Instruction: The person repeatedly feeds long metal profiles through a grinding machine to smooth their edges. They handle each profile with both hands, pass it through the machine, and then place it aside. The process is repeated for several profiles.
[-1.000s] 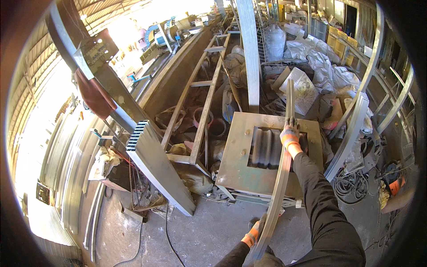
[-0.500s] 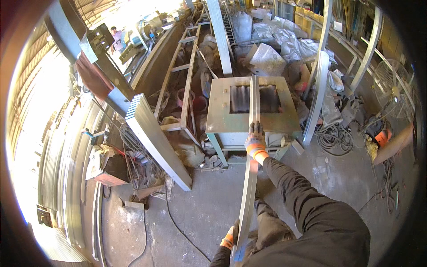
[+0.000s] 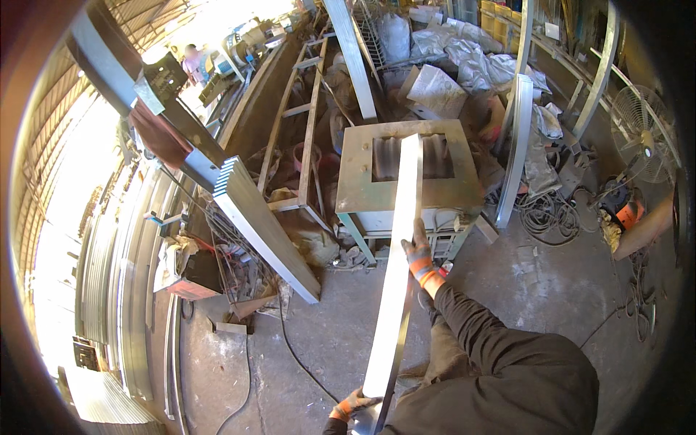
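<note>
Pale metal strip (image 3: 397, 275) — orange-grey gloves (image 3: 419, 259).

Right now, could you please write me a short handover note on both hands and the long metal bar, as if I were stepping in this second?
Right hand, in an orange-and-grey glove: gripping the long metal bar about midway along its length.
Left hand, gloved the same: holding the bar's near end low at the picture's bottom edge.
The bar: pale, long and narrow, its far end lying over the slotted opening of the square metal machine table.
Done: the bar is lifted and lined up with the opening.
Left: the rest of the bar is off the table, carried by both hands.
Nearby: coiled cables on the concrete floor to the right.
</note>
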### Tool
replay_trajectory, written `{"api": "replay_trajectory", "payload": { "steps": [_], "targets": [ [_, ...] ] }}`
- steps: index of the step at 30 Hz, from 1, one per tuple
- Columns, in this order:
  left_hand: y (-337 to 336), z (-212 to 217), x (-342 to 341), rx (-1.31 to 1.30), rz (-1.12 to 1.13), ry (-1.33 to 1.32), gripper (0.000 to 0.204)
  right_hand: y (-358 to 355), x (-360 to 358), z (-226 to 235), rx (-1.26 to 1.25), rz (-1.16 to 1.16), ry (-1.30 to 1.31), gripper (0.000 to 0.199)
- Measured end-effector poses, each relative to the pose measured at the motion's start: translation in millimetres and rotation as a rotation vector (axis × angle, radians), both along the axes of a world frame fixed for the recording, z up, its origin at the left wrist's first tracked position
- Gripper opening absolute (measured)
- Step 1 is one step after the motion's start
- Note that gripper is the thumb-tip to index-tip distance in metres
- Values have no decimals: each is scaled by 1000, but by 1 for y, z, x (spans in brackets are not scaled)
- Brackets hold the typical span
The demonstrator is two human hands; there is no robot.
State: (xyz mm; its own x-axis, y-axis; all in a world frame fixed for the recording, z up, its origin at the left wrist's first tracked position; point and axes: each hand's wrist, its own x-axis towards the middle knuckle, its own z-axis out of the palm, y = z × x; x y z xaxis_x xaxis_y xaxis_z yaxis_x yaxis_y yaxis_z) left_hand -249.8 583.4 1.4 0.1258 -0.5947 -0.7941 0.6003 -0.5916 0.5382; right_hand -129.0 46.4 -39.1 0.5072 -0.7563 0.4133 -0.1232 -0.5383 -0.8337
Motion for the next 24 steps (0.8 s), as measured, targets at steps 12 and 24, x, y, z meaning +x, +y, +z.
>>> {"api": "replay_trajectory", "payload": {
  "steps": [12,24],
  "targets": [
    [-494,65,180,331,-158,-1495,62,-339,319,57,-321,-178,862,85],
    [-581,53,231,347,-327,-1602,61,-456,350,19,-445,-325,661,77]
  ]
}}
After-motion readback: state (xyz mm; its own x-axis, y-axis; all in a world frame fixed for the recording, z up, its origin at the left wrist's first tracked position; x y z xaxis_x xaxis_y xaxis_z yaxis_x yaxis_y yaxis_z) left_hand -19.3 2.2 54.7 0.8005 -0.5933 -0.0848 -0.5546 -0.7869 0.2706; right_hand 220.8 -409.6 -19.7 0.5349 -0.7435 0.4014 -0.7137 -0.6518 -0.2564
